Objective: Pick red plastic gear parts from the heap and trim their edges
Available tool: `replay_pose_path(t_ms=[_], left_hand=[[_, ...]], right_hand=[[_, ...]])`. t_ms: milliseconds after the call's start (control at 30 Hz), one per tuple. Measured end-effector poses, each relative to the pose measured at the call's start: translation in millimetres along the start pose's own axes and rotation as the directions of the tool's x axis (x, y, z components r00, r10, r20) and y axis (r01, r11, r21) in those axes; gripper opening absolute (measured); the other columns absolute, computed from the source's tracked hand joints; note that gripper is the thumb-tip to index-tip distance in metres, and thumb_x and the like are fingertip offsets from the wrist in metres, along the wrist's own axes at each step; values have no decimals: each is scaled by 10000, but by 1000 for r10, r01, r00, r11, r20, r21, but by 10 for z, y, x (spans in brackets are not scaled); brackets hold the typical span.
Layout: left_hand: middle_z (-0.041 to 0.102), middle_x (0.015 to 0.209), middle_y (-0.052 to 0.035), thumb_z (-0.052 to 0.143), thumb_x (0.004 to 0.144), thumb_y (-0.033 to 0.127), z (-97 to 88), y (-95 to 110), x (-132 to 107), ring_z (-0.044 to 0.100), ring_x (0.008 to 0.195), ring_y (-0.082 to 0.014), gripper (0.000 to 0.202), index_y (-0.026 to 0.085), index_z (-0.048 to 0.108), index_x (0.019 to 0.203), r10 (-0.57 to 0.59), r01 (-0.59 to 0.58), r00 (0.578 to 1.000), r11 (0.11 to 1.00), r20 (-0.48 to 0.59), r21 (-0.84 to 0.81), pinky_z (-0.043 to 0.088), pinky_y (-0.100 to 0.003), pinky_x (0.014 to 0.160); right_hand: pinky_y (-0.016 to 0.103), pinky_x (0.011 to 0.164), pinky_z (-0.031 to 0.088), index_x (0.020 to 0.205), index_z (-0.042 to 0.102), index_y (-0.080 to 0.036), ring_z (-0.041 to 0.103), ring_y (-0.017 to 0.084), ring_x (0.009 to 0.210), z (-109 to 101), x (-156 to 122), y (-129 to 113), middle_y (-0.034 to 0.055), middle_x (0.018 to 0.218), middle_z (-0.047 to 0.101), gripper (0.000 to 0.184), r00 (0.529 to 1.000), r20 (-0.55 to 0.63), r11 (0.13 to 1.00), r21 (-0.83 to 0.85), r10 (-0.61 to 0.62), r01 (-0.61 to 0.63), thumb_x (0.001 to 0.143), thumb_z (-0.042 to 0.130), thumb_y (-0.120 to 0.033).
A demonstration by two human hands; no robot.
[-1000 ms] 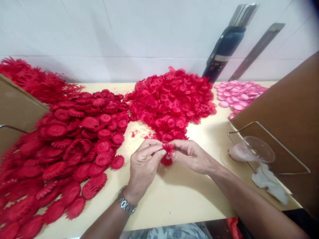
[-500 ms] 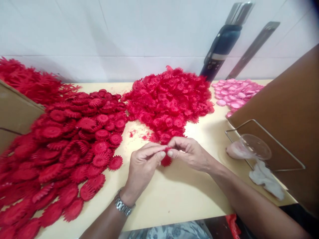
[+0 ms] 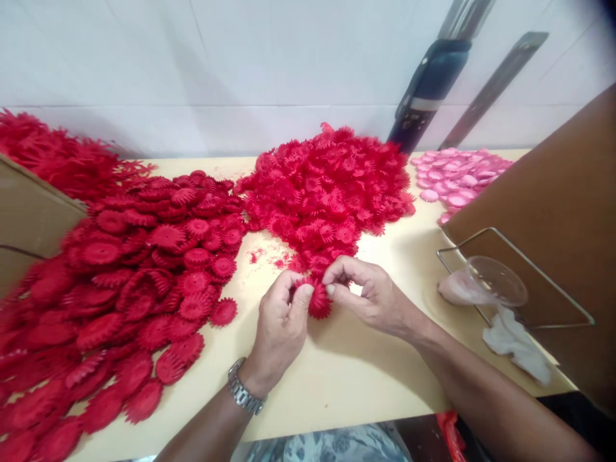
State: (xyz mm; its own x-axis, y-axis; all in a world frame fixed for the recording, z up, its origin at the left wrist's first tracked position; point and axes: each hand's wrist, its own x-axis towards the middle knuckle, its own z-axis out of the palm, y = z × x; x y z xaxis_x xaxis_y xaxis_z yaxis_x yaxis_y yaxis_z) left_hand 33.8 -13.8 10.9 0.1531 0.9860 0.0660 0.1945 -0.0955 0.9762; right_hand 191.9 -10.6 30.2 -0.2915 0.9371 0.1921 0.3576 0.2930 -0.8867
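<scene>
Between both hands, low over the table, is a red toothed petal disc. My left hand pinches its left side between thumb and fingers; a metal-band watch circles that wrist. My right hand is closed at the disc's upper right edge, thumb and fingertips pressed together there. Just beyond the fingers lies a heap of bright red frilly petal discs. To the left spreads a big pile of darker red toothed discs, a single one lying at its right edge.
Pink discs lie at the back right, near a dark blue bottle and a metal strip against the wall. A cardboard box, wire stand, clear plastic cup and crumpled tissue are at right. Red cut pieces fill the far left.
My hands have moved slightly apart, my left thumb drawing left and the right fingers rising a little. More of the red petal disc's face shows between them.
</scene>
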Motion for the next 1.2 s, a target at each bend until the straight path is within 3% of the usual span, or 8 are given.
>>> replay_pose_path(t_ms=[300,433,567,700,767,867,1033,1200], left_hand=[[323,531,57,507,822,387,-9,-26,-1,288,498,-78,342,179,390,576,-32,31,999,995,-13,-95,255,-205,461],[356,530,52,515,807,433,-1,-45,9,315,499,-80,355,176,424,578,-83,99,993,975,87,-201,272,-208,462],[380,522,51,535,779,460,-26,29,2,311,472,-76,346,180,436,601,-107,154,973,960,203,-232,262,-203,435],[359,467,66,584,745,415,-54,84,-2,261,414,-60,334,180,430,564,-144,207,942,960,303,-189,220,-197,397],[377,459,63,560,767,397,-56,71,23,290,411,-61,331,178,429,556,-163,208,955,964,249,-168,238,-194,402],[435,500,56,538,789,366,-42,17,85,363,450,-70,270,172,465,615,-181,198,975,971,130,-135,294,-189,438],[544,671,20,530,795,337,-27,-86,138,496,598,-107,232,163,579,940,-158,165,980,985,117,-44,398,-213,558],[579,845,-29,521,800,334,-40,-149,125,513,640,-121,358,169,573,1113,-74,64,995,987,62,149,423,-240,601]], right_hand=[[213,536,376,757,538,-161,458,88,574,56,-9,-26,-11,648,524,142,1000,-16,997,77,13,-11,813,548,-291],[201,529,381,722,514,-172,457,83,572,142,-12,-7,-22,639,509,138,999,36,995,104,-16,12,775,599,-266],[205,522,376,685,516,-170,455,84,558,69,-5,18,-18,619,515,133,996,72,998,52,-50,46,801,546,-226],[221,524,365,658,518,-167,452,94,549,-162,19,96,-19,585,502,152,995,-94,996,-85,-37,29,800,528,-220],[228,530,364,666,534,-167,456,100,551,-275,32,127,-17,585,504,151,987,-156,981,-192,-30,0,808,511,-214],[242,565,385,749,612,-165,495,111,595,-368,42,139,14,681,567,129,997,-66,927,-374,-49,21,815,511,-208],[267,617,421,924,640,-182,527,139,674,-330,60,220,57,840,590,175,982,-163,826,-563,-97,-12,828,521,-265],[266,652,422,804,619,-179,522,152,727,-249,79,290,63,813,569,139,986,-51,777,-623,-157,92,827,482,-165]])
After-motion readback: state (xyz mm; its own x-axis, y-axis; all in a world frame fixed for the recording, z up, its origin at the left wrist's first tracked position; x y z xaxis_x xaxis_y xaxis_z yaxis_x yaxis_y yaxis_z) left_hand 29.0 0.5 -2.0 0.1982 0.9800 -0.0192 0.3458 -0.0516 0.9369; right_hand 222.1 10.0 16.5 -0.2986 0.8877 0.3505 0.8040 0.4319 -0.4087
